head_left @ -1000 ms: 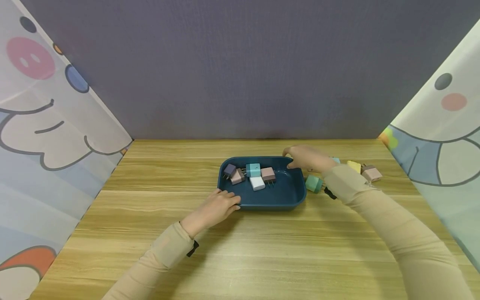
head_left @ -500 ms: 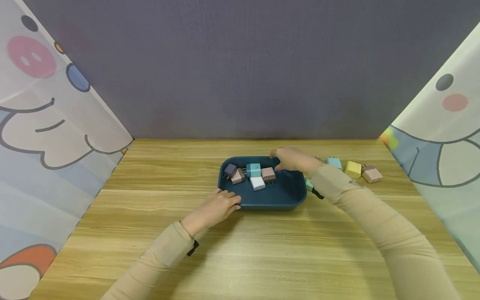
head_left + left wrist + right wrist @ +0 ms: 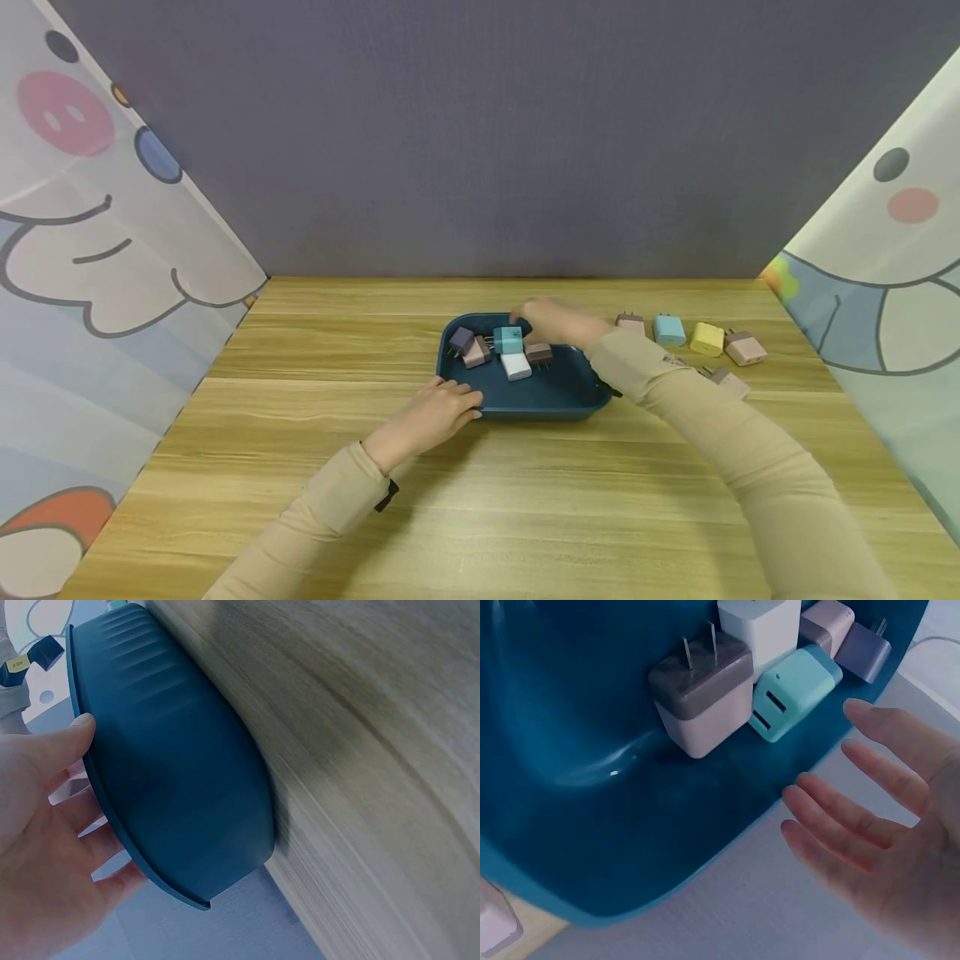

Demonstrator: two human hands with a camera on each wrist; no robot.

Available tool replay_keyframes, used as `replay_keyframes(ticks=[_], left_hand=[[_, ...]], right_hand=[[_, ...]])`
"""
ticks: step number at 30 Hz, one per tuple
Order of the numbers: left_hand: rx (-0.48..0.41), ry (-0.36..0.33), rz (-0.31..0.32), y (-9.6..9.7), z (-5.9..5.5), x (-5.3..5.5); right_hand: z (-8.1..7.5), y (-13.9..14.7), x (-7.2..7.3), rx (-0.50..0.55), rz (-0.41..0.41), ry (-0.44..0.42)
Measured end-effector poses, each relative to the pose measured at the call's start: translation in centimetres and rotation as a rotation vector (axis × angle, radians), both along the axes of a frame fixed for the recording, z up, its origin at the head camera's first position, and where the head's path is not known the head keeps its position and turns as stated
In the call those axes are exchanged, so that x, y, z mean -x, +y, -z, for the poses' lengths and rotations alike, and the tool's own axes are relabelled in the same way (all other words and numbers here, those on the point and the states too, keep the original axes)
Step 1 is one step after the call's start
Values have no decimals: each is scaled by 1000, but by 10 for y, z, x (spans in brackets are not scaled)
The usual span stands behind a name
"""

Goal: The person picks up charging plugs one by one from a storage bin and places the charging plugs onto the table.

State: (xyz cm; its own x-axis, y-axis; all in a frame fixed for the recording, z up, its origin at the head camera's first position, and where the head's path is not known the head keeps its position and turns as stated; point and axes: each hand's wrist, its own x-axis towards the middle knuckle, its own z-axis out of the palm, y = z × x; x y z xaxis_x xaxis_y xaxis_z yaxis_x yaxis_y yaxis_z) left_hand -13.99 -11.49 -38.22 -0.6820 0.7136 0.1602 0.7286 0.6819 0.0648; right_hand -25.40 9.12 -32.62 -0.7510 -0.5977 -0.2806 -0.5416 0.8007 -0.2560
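The left hand (image 3: 437,408) grips the near-left rim of the dark blue tray (image 3: 536,402), thumb outside and fingers over the edge; in the left wrist view the tray's wall hides the fingertips. The right hand (image 3: 557,322) is free of any load – the right wrist view shows its fingers spread loosely by the far rim with nothing between them – though whether a fingertip touches the rim I cannot tell.

Five plug chargers lie in the tray. The turquoise charger (image 3: 510,339) sits behind the white charger (image 3: 516,367), whose end is cut off by the top of the right wrist view. Left of them, the purple charger (image 3: 461,339) partly covers the small pink charger (image 3: 476,353). The larger pink charger (image 3: 701,724), with a brown prong end, is half covered by the right hand in the head view, but plain from the wrist.

On the tabletop (image 3: 525,500) to the right, a blue charger (image 3: 669,331), a yellow charger (image 3: 707,339) and a pink-brown charger (image 3: 745,348) show whole or nearly so. Two more, a rear charger (image 3: 630,323) and a front charger (image 3: 729,382), are partly hidden by the right sleeve (image 3: 697,425). A pale green sliver (image 3: 116,604) at the top of the left wrist view is too little to identify.
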Motion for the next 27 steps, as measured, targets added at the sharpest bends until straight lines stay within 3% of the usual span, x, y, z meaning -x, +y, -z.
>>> replay_keyframes(ticks=[8,27], left_hand=[[13,-7,3,0,-1,0],[3,-3,6,0,0,0]], right_hand=[[8,-12,0,-40,-53,29],[17,-27,1,-47,-66,7]])
